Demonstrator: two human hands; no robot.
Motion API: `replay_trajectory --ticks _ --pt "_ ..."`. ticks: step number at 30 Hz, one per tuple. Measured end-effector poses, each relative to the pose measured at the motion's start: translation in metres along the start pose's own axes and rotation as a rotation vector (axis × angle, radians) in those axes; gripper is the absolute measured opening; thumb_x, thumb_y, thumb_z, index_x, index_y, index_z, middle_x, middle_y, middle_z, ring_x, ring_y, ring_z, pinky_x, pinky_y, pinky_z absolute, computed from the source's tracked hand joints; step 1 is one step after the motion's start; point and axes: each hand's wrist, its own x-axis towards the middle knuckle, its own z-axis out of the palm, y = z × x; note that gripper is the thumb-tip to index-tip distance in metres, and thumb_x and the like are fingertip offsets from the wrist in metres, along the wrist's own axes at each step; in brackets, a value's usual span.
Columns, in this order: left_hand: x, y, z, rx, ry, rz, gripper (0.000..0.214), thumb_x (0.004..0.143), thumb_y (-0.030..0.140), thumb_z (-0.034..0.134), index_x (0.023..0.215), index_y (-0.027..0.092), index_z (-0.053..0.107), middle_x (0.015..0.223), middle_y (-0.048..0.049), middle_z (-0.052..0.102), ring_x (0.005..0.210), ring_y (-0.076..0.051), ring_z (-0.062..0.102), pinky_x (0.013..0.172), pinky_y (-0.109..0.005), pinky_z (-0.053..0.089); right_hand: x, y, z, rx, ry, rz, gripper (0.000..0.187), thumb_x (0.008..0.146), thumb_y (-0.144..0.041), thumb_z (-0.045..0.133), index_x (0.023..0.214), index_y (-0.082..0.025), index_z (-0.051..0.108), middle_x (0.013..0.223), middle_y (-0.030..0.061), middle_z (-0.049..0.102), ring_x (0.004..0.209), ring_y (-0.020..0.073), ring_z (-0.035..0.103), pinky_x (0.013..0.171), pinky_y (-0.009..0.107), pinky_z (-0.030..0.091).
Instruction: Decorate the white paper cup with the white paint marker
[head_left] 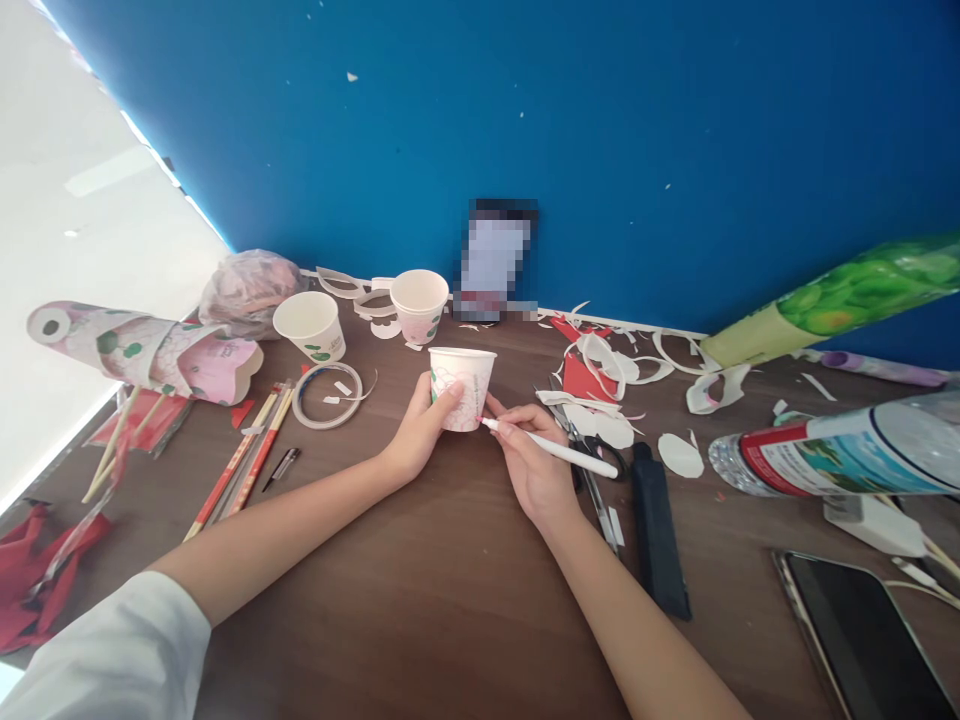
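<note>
A white paper cup [463, 384] with a pink and green print stands upright on the brown table [420, 600]. My left hand [417, 432] wraps its fingers round the cup's left side. My right hand [531, 462] pinches a white pen [559, 452] whose tip touches the cup's lower right wall. Two more paper cups [311, 325] [418, 303] stand behind, near the blue wall.
A tape ring [327, 395], chopsticks [244, 462] and a printed paper roll [142, 350] lie left. Right of my hand lie scissors [592, 475], a black case [660, 530], paper scraps [600, 375], a lying water bottle [832, 450] and a phone [862, 630].
</note>
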Motion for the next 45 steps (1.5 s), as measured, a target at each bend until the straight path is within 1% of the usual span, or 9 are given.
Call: replay_trajectory --ticks 7,16,21,27,30,34,36,39,45 --pt "-0.0001 0.0009 0.0007 0.000 0.013 -0.003 0.043 0.076 0.049 0.068 0.103 0.020 0.053 0.098 -0.0036 0.063 0.098 -0.021 0.060 0.087 -0.035 0.046 -0.0001 -0.0012 0.0001 0.031 -0.002 0.007 0.013 0.062 -0.024 0.078 0.060 -0.025 0.065 0.059 -0.0042 0.065 0.113 0.0289 0.065 0.101 0.044 0.042" --pt "0.0008 -0.0002 0.0002 -0.023 0.004 -0.011 0.047 0.074 0.050 0.069 0.105 0.020 0.051 0.095 -0.0024 0.064 0.091 -0.020 0.061 0.082 -0.034 0.047 0.0007 -0.0012 0.0007 0.041 0.007 0.018 0.013 0.061 -0.023 0.077 0.059 -0.024 0.064 0.057 -0.0044 0.063 0.114 0.0308 0.064 0.104 0.047 0.039" --pt "0.0008 -0.0007 -0.0003 0.005 0.002 -0.006 0.044 0.075 0.050 0.068 0.103 0.019 0.052 0.095 -0.0031 0.063 0.094 -0.020 0.060 0.084 -0.033 0.046 0.0007 -0.0009 -0.0004 0.042 0.019 0.018 0.013 0.062 -0.023 0.076 0.058 -0.024 0.064 0.057 -0.0043 0.064 0.115 0.0313 0.063 0.106 0.049 0.037" --pt "0.0005 0.0028 0.0032 -0.046 -0.040 -0.003 0.044 0.077 0.051 0.066 0.102 0.018 0.053 0.090 -0.0040 0.066 0.083 -0.020 0.064 0.079 -0.035 0.048 0.0011 -0.0029 -0.0021 0.104 -0.050 0.031 0.012 0.062 -0.023 0.076 0.059 -0.025 0.065 0.054 -0.0043 0.063 0.116 0.0303 0.062 0.106 0.049 0.036" --pt "-0.0004 0.0047 0.0040 -0.085 -0.079 -0.001 0.044 0.077 0.052 0.065 0.102 0.018 0.053 0.094 -0.0057 0.066 0.085 -0.022 0.064 0.080 -0.036 0.049 0.0016 -0.0034 -0.0037 0.116 -0.067 0.035 0.011 0.062 -0.023 0.076 0.060 -0.026 0.066 0.054 -0.0042 0.063 0.116 0.0293 0.062 0.107 0.049 0.036" --pt "-0.0020 0.0031 0.0017 -0.043 -0.016 0.057 0.048 0.072 0.044 0.074 0.106 0.023 0.047 0.102 -0.0023 0.063 0.090 -0.019 0.063 0.081 -0.034 0.049 0.0022 -0.0031 -0.0056 0.120 -0.094 0.042 0.012 0.063 -0.025 0.078 0.062 -0.026 0.066 0.057 -0.0044 0.065 0.114 0.0288 0.063 0.107 0.049 0.036" --pt "-0.0022 0.0016 0.0005 -0.020 0.000 0.048 0.047 0.073 0.042 0.073 0.105 0.023 0.045 0.099 -0.0014 0.061 0.086 -0.018 0.062 0.079 -0.034 0.050 0.0027 -0.0032 -0.0059 0.111 -0.086 0.023 0.012 0.062 -0.025 0.079 0.062 -0.027 0.066 0.059 -0.0043 0.067 0.115 0.0287 0.063 0.109 0.049 0.035" --pt "-0.0013 0.0008 -0.0003 0.005 -0.047 0.025 0.043 0.077 0.047 0.067 0.105 0.022 0.045 0.093 -0.0016 0.061 0.078 -0.017 0.062 0.075 -0.035 0.050 0.0032 -0.0033 -0.0053 0.104 -0.072 -0.003 0.012 0.062 -0.027 0.080 0.063 -0.027 0.067 0.061 -0.0044 0.068 0.115 0.0291 0.063 0.109 0.050 0.035" --pt "0.0001 0.0032 -0.0002 0.068 -0.051 0.049 0.040 0.078 0.046 0.067 0.104 0.020 0.054 0.100 -0.0038 0.063 0.095 -0.019 0.060 0.086 -0.033 0.045 0.0035 -0.0015 -0.0031 0.089 -0.025 -0.004 0.014 0.061 -0.029 0.082 0.063 -0.028 0.068 0.061 -0.0052 0.068 0.111 0.0277 0.066 0.111 0.050 0.034"
